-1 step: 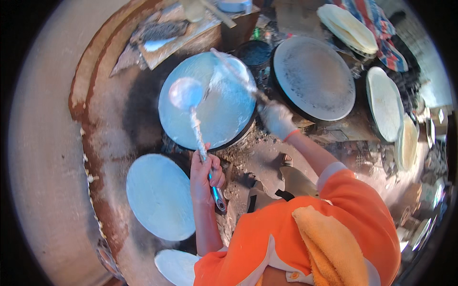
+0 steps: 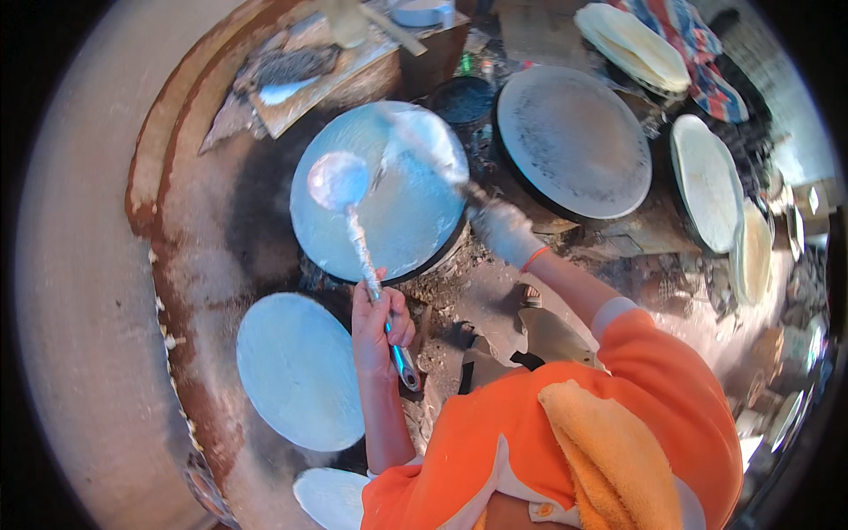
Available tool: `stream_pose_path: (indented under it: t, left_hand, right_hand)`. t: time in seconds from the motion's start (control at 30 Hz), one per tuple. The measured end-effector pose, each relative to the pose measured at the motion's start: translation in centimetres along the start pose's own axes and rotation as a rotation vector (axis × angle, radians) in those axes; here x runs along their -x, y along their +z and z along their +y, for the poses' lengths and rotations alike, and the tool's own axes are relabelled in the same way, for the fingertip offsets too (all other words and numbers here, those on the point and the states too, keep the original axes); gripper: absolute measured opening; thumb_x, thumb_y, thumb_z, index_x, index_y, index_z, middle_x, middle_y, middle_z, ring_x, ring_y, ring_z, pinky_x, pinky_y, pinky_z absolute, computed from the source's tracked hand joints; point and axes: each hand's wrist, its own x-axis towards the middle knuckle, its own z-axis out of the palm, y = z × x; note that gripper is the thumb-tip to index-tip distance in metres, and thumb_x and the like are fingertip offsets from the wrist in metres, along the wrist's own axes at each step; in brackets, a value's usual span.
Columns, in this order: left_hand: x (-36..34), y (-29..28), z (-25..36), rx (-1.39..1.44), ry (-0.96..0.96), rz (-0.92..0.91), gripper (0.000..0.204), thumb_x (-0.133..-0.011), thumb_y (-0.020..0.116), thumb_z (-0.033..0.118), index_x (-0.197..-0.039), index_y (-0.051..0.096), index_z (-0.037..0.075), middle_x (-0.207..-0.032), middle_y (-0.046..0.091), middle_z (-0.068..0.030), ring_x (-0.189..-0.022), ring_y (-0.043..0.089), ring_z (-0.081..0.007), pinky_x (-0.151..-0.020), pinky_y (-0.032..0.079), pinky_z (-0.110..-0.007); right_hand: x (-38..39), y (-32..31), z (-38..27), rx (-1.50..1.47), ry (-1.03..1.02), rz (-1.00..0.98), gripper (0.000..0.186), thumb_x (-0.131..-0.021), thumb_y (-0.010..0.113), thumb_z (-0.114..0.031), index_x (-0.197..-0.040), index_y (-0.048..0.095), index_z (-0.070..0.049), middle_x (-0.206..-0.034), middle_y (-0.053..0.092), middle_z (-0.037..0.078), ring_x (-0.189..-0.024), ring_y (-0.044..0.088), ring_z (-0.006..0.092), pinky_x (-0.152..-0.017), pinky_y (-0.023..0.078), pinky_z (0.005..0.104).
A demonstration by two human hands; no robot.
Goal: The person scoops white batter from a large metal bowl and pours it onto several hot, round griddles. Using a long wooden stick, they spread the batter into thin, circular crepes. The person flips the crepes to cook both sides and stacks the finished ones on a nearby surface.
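Note:
My bare left hand [image 2: 382,325] is closed round the handle of a ladle [image 2: 337,180]. Its bowl and upper handle are coated with pale batter, and the handle's lower end is blue. The bowl hangs over a large round griddle [image 2: 311,238] covered with a thin, whitish layer of batter. In a whitish glove, my right hand [image 2: 503,231] grips a long-handled spreader [image 2: 426,152], blurred by motion. The spreader reaches across the griddle's far right part, where the batter looks thicker and whiter. Whether it touches the batter I cannot tell.
Another round griddle [image 2: 574,141], with dark speckles, stands to the right. A pale-covered griddle [image 2: 300,371] lies at the near left. Further right is a white-covered one [image 2: 707,181]. Thin flatbreads [image 2: 632,44] are stacked at the far right. A wooden board [image 2: 331,88] lies at the back left.
The spreader's far end has swung slightly left and nearer over the griddle, and my gloved right hand has shifted a little left. The ladle stays over the griddle. The whole view has shifted slightly.

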Motion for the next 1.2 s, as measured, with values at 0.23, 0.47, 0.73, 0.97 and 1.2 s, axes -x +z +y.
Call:
stream_pose_path:
  t: [0.23,0.47,0.73,0.97,1.2]
  left_hand:
    - [-0.3,0.2,0.3,0.015,-0.019,-0.026,0.025,-0.095,0.035,0.009,-0.119,0.043,0.005,-0.076,0.047,-0.0054,-0.038,0.030,-0.0030,-0.034,0.027,-0.018]
    - [-3.6,3.2,2.3,-0.241,-0.104,0.228,0.029,-0.093,0.042,0.017,-0.117,0.047,0.002,-0.069,0.047,-0.0014,-0.036,0.031,-0.0020,-0.031,0.026,-0.016]
    - [-12.5,1.1,5.1,-0.571,-0.020,0.176,0.015,-0.093,0.040,0.015,-0.101,0.042,0.003,-0.071,0.048,-0.0047,-0.042,0.034,-0.0069,-0.038,0.032,-0.023]
    - [-3.8,-1.4,2.6,-0.620,-0.206,0.188,0.015,-0.090,0.046,0.015,-0.102,0.039,0.007,-0.066,0.046,-0.0042,-0.038,0.039,-0.0089,-0.034,0.034,-0.025]
    - [0.9,-2.7,-3.0,-0.457,-0.139,0.287,0.012,-0.093,0.041,0.017,-0.101,0.039,0.009,-0.065,0.045,-0.0042,-0.036,0.036,-0.0096,-0.033,0.031,-0.026]
  right_hand:
    - [0.6,4.1,1.4,-0.513,0.048,0.149,0.033,-0.090,0.042,-0.028,-0.121,0.044,-0.016,-0.089,0.061,0.020,-0.081,0.059,0.0373,-0.066,0.048,0.0441]
    - [1.7,-3.3,0.3,-0.625,-0.131,-0.112,0.029,-0.093,0.042,-0.031,-0.102,0.057,-0.008,-0.070,0.058,0.011,-0.060,0.055,0.0198,-0.053,0.046,0.0330]
    - [5.1,-2.6,4.9,-0.668,-0.246,-0.101,0.029,-0.091,0.047,-0.031,-0.110,0.056,-0.011,-0.066,0.055,0.008,-0.056,0.050,0.0152,-0.051,0.041,0.0345]
    - [-1.3,24.5,6.6,-0.148,-0.643,0.386,0.028,-0.089,0.042,0.000,-0.116,0.045,0.003,-0.083,0.053,0.008,-0.058,0.049,0.0072,-0.046,0.044,0.0181]
    - [6.1,9.0,-1.5,-0.307,-0.376,0.063,0.024,-0.091,0.045,-0.019,-0.109,0.049,-0.004,-0.074,0.050,0.003,-0.054,0.047,0.0098,-0.043,0.042,0.0241]
